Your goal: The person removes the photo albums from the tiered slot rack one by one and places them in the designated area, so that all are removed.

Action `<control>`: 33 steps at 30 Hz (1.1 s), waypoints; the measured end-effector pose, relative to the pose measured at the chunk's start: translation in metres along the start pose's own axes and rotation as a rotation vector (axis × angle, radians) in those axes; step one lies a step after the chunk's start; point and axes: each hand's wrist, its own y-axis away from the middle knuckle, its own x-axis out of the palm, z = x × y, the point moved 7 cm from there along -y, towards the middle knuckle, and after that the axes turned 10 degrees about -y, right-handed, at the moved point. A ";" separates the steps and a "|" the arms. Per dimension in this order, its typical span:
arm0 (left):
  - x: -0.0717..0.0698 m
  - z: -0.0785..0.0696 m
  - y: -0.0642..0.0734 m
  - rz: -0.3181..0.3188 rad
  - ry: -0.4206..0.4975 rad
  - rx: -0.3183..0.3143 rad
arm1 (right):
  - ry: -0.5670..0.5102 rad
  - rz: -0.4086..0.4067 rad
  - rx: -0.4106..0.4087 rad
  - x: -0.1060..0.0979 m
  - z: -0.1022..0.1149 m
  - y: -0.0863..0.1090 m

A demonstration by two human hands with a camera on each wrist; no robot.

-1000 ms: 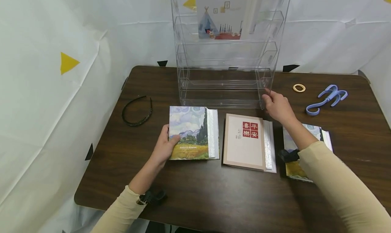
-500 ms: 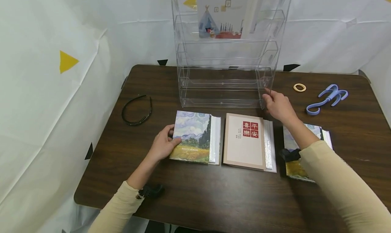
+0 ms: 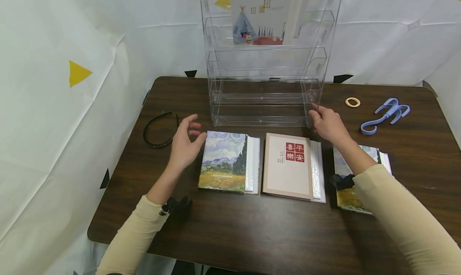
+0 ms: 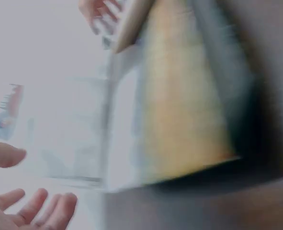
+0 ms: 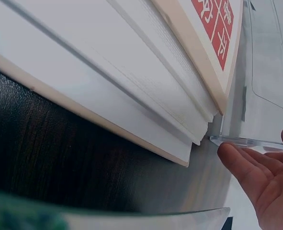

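Observation:
In the head view my left hand point(image 3: 185, 145) is raised with spread fingers at the upper left corner of a photo album point(image 3: 223, 163), which has a painted landscape cover and lies on the table. The left wrist view shows these fingers point(image 4: 60, 211) apart, holding nothing, beside the blurred album point(image 4: 189, 105). My right hand point(image 3: 329, 125) holds the lower right side edge of a clear, tiered acrylic rack point(image 3: 261, 121). In the right wrist view, its fingers point(image 5: 249, 167) meet the panel's edge, the thumb on the other side.
A beige album point(image 3: 277, 167) with red characters lies in the middle. Another landscape album point(image 3: 345, 199) lies partly under the right forearm. A black headband point(image 3: 155, 145) is at left; a wooden ring point(image 3: 352, 102) and a blue hook-shaped item point(image 3: 387, 115) are at right. A booklet point(image 3: 259, 23) stands in the rack.
My left hand has let go of the landscape album and moved up and left. The album was lowered slightly toward the front and right. The right hand stays at the rack.

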 end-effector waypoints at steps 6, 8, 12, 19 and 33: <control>-0.018 -0.079 -0.057 -0.050 0.024 0.287 | -0.005 -0.003 -0.003 -0.001 0.000 0.001; -0.020 -0.104 -0.080 -0.035 0.039 0.324 | -0.007 -0.005 0.002 -0.002 -0.001 0.000; -0.023 -0.142 -0.130 0.002 0.155 0.257 | -0.005 -0.005 0.012 -0.002 -0.001 0.000; -0.019 -0.170 -0.199 -0.038 0.208 0.093 | 0.011 0.015 0.008 -0.002 0.000 -0.002; -0.008 -0.165 -0.232 -0.143 0.337 0.057 | 0.020 0.041 -0.044 0.005 0.002 -0.003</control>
